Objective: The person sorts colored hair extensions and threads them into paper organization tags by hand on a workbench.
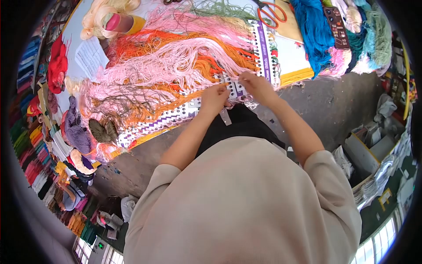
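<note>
Both hands work at the table's near edge, over white-and-purple thread cards [265, 53] with rows of punched holes. Strands of embroidery thread are looped through many of the holes. My left hand [214, 99] is closed in a pinch at the card edge; what lies between its fingertips is too small to make out. Just to its right, my right hand [258, 89] pinches at the end of pale pink thread [200, 46] that runs up to its fingertips. Orange thread [204, 68] lies under and beside the pink.
Scissors [274, 17] with orange handles lie at the far edge. A thread cone [125, 23], a written sheet [91, 58], a red skein [57, 64] and purple yarn [77, 127] lie leftward. Blue skeins [313, 33] hang at the right. Boxes [362, 147] stand on the floor.
</note>
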Demonstrator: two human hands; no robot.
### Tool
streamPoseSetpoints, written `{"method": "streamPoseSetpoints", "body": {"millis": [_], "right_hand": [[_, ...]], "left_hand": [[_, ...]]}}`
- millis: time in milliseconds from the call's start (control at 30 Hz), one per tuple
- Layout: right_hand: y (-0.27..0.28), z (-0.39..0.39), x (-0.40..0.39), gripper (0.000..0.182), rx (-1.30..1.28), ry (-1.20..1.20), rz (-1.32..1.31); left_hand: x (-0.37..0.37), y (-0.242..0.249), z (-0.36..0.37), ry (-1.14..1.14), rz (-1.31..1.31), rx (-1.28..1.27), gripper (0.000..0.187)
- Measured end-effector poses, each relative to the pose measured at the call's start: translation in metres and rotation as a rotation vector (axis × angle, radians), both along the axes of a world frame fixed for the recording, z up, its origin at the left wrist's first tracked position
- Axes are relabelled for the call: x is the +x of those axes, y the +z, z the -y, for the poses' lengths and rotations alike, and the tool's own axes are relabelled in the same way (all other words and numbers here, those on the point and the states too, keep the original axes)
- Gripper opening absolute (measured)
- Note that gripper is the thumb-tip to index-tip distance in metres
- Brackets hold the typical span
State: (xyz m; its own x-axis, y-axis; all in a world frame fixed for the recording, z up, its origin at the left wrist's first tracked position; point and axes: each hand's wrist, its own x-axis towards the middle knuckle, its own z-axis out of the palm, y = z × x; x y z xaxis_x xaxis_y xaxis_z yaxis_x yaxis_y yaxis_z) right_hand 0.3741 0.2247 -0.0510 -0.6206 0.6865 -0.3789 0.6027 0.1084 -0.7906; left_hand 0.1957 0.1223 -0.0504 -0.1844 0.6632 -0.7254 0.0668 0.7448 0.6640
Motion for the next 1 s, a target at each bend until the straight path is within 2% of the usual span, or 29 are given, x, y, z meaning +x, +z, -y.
{"method": "streamPoseSetpoints", "body": {"millis": [67, 133, 200, 267, 300, 367, 467, 600, 700, 767, 800, 867, 1000], "right_hand": [[-0.015, 0.006, -0.014, 0.014, -0.072, 0.018, 0.031], [-0.028, 0.008, -0.019, 0.021, -0.006, 0.086, 0.031], [-0.031, 0.007, -0.017, 0.017, -0.058, 0.086, 0.014], [-0.029, 0.005, -0.016, 0.014, -0.107, 0.086, -0.001], [-0.027, 0.003, -0.016, 0.013, -0.135, 0.109, 0.017], [-0.022, 0.0, -0.015, 0.012, -0.163, 0.13, 0.038], [-0.021, 0.001, -0.016, 0.011, -0.207, 0.105, 0.01], [-0.027, 0.001, -0.017, 0.013, -0.128, 0.146, 0.023], [-0.026, 0.002, -0.018, 0.014, -0.174, 0.133, 0.029], [-0.028, 0.002, -0.015, 0.014, -0.215, 0.116, 0.004], [-0.026, 0.001, -0.014, 0.015, -0.238, 0.115, -0.003], [-0.023, 0.001, -0.014, 0.016, -0.263, 0.112, -0.018], [-0.024, 0.003, -0.015, 0.019, -0.183, 0.161, -0.013]], "left_hand": [[0.009, -0.018, 0.002, 0.079, -0.028, 0.052, 0.018], [0.012, -0.02, 0.002, 0.11, -0.012, 0.064, 0.016], [0.012, -0.017, 0.002, 0.145, 0.006, 0.073, 0.015], [0.012, -0.008, -0.003, 0.264, 0.181, -0.033, 0.011], [0.011, -0.012, -0.002, 0.261, 0.184, -0.033, 0.011], [0.009, -0.018, 0.001, 0.288, 0.357, -0.025, 0.012], [0.01, -0.017, -0.002, 0.261, 0.347, -0.025, 0.014], [0.012, -0.026, -0.004, 0.224, 0.268, -0.015, 0.013], [0.008, -0.025, -0.002, 0.145, 0.151, 0.004, 0.012], [-0.002, -0.024, 0.007, 0.086, 0.013, 0.104, 0.015], [-0.009, -0.023, 0.011, 0.086, 0.013, 0.102, 0.015], [-0.023, -0.021, 0.02, 0.236, 0.069, 0.073, 0.019], [-0.026, -0.018, 0.023, 0.243, 0.193, 0.056, 0.024]]}}
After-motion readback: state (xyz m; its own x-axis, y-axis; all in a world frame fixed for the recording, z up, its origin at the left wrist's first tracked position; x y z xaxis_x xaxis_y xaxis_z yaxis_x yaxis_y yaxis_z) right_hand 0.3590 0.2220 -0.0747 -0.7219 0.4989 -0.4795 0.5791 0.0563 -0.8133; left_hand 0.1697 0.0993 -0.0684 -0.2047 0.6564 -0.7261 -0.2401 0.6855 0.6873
